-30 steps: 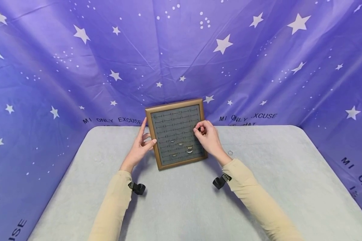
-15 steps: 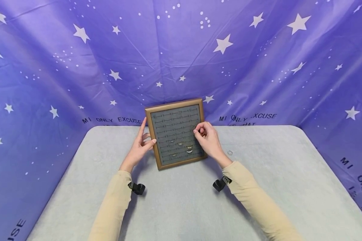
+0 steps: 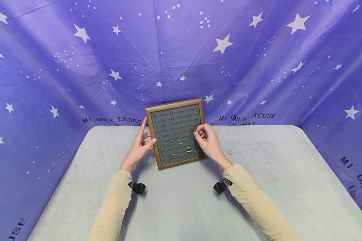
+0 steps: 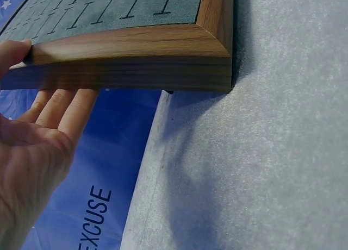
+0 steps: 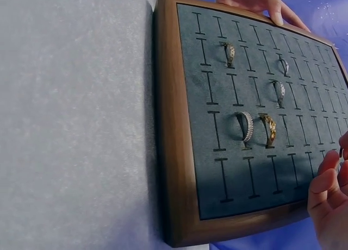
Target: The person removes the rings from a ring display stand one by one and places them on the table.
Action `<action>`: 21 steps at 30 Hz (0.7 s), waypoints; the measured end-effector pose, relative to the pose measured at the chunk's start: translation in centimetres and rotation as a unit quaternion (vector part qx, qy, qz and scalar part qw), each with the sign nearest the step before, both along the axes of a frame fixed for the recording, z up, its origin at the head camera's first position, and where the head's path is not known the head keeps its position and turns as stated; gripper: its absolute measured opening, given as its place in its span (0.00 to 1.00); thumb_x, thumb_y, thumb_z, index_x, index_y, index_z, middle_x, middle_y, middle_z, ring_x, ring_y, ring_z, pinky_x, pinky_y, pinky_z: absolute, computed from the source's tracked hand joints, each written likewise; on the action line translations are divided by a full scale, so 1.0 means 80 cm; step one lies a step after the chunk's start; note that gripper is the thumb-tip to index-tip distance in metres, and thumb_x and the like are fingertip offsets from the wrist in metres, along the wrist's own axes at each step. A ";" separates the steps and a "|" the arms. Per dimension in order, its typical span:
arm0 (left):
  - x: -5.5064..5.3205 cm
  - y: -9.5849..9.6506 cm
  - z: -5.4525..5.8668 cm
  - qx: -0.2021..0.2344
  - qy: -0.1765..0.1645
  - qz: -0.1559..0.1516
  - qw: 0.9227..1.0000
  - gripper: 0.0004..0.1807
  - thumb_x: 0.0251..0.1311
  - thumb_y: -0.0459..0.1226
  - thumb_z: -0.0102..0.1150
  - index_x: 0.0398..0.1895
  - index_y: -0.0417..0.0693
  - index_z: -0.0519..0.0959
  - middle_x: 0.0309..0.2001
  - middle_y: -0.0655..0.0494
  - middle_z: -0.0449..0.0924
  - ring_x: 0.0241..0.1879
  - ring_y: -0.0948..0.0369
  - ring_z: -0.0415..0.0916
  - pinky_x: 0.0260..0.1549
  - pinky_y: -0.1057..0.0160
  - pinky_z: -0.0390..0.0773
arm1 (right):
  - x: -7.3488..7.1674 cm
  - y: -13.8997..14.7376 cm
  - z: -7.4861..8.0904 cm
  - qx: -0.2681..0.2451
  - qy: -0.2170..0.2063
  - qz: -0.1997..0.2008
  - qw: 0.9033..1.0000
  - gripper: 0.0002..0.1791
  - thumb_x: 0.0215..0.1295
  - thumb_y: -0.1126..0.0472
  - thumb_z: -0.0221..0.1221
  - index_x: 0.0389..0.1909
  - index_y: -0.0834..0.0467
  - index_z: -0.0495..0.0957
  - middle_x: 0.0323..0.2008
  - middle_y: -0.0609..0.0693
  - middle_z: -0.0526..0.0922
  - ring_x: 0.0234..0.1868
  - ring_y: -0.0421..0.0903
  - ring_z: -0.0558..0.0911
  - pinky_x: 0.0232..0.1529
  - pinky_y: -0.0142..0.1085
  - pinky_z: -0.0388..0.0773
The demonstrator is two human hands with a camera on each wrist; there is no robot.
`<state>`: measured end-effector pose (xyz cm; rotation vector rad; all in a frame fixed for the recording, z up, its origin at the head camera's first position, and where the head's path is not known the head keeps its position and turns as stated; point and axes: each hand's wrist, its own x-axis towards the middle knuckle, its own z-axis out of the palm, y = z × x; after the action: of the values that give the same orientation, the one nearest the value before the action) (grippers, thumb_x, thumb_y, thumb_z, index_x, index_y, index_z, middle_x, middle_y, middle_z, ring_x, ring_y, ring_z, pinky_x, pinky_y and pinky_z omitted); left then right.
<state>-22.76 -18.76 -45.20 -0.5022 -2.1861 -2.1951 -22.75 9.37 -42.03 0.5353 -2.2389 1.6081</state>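
A wood-framed ring display tray (image 3: 176, 134) leans tilted back at the far edge of the table, its dark grey pad cut with rows of slots. My left hand (image 3: 138, 147) grips its left side, thumb (image 4: 13, 53) on the front of the frame and fingers (image 4: 65, 111) behind. Several rings sit in slots on the lower half, among them a gold ring (image 5: 270, 131) and a silver ring (image 5: 246, 126). At the right side of the pad, my right hand (image 3: 208, 140) pinches a small gold-toned ring (image 3: 195, 129), mostly covered by the fingertips.
A loose silver ring (image 3: 230, 152) lies on the grey-covered table (image 3: 181, 207), to the right of my right hand. Behind the tray hangs a purple curtain (image 3: 181, 50) with white stars, which also runs along both sides.
My right hand has dropped slightly at the pad, and the ring at its fingertips shows more. The left hand and the tray stay almost where they were.
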 end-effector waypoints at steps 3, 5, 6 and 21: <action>0.005 0.003 0.008 0.001 -0.007 -0.003 1.000 0.49 0.66 0.23 0.51 0.78 0.64 0.36 0.56 0.30 0.70 0.40 0.55 0.81 0.44 0.44 0.79 | 0.015 0.002 0.013 -0.006 -0.007 0.000 1.000 0.03 0.61 0.76 0.55 0.33 0.68 0.71 0.31 0.63 0.70 0.24 0.43 0.68 0.22 0.22 0.63; 0.009 0.005 0.016 -0.003 -0.011 -0.002 1.000 0.49 0.66 0.24 0.51 0.78 0.63 0.36 0.55 0.30 0.70 0.39 0.55 0.81 0.43 0.45 0.79 | 0.021 0.005 0.016 -0.010 -0.014 0.000 1.000 0.03 0.61 0.77 0.55 0.33 0.68 0.71 0.30 0.62 0.70 0.23 0.42 0.68 0.22 0.22 0.63; 0.012 0.006 0.020 -0.005 -0.011 -0.002 1.000 0.49 0.66 0.24 0.51 0.78 0.63 0.36 0.55 0.30 0.70 0.39 0.55 0.81 0.43 0.47 0.80 | 0.022 0.007 0.016 -0.010 -0.017 0.000 1.000 0.03 0.61 0.77 0.55 0.33 0.69 0.71 0.30 0.61 0.70 0.24 0.42 0.68 0.23 0.23 0.63; 0.019 0.008 0.030 -0.004 -0.015 0.001 1.000 0.48 0.66 0.24 0.51 0.78 0.61 0.36 0.58 0.29 0.68 0.40 0.58 0.81 0.43 0.48 0.80 | 0.027 0.035 -0.003 -0.037 -0.048 -0.010 0.998 0.04 0.61 0.78 0.55 0.37 0.75 0.71 0.31 0.61 0.72 0.23 0.42 0.69 0.22 0.22 0.66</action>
<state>-21.26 -18.09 -42.82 -0.4696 -2.2097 -2.2087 -20.60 12.18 -42.23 0.4243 -2.2344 1.7328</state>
